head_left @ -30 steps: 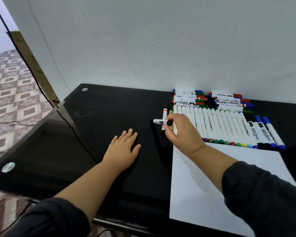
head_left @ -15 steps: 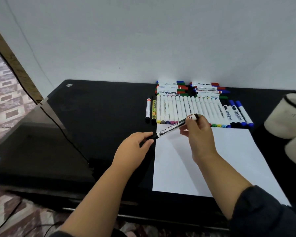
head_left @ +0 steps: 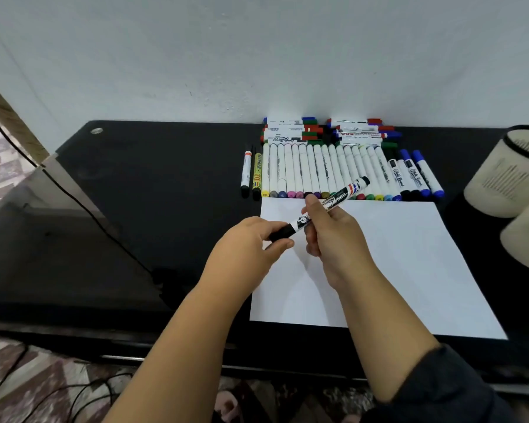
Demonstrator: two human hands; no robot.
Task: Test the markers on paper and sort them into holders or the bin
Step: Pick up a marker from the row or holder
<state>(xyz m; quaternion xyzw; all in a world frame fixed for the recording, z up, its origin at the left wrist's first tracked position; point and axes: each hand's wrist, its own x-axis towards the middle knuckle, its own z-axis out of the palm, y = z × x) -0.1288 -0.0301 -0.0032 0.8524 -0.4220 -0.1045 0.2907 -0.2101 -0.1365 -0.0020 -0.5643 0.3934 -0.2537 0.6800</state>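
- A black-and-white marker [head_left: 324, 206] is held tilted in the air above the near-left part of the white paper [head_left: 409, 264].
- The right hand [head_left: 333, 236] grips its barrel, fingers curled round it.
- The left hand [head_left: 248, 248] pinches its black cap end between thumb and fingers.
- A row of markers [head_left: 333, 169] lies just beyond the paper on the black surface [head_left: 150, 184].
- Two pale holders [head_left: 507, 175] stand at the right edge.

Marker [head_left: 327, 206]: white barrel, black cap, tilted above paper [head_left: 409, 264]. Paper: white sheet, flat at bench front edge. Remaining markers [head_left: 333, 169]: rowed along back edge.
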